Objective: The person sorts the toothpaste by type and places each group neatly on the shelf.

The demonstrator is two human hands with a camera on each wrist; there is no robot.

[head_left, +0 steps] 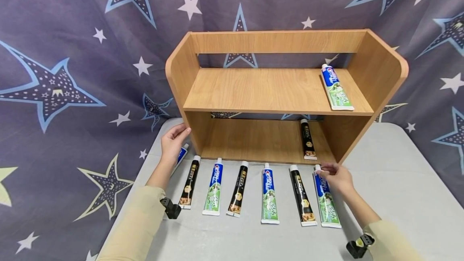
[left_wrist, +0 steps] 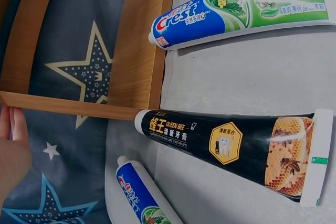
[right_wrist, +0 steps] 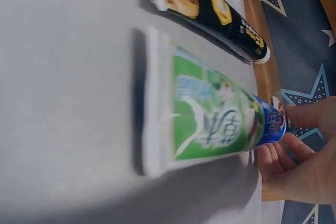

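My right hand (head_left: 337, 178) pinches the cap end of a blue-and-green Crest toothpaste tube (head_left: 328, 204), the rightmost in the front row. In the right wrist view, thumb and fingers close on the blue end of that tube (right_wrist: 215, 114). My left hand (head_left: 174, 144) touches the left side panel of the wooden shelf (head_left: 181, 75) with fairly straight fingers, holding no tube. A partly hidden blue tube (head_left: 182, 153) lies beside it. A black Queen Bee toothpaste tube (head_left: 307, 140) lies on the lower board, and a Crest tube (head_left: 337, 88) on the upper one.
More tubes lie in a row before the shelf: black ones (head_left: 190, 182) (head_left: 238, 188) (head_left: 303, 196) and Crest ones (head_left: 214, 188) (head_left: 269, 194). A pale grey cloth (head_left: 377, 196) covers the table. Behind hangs a star-patterned curtain (head_left: 72, 144).
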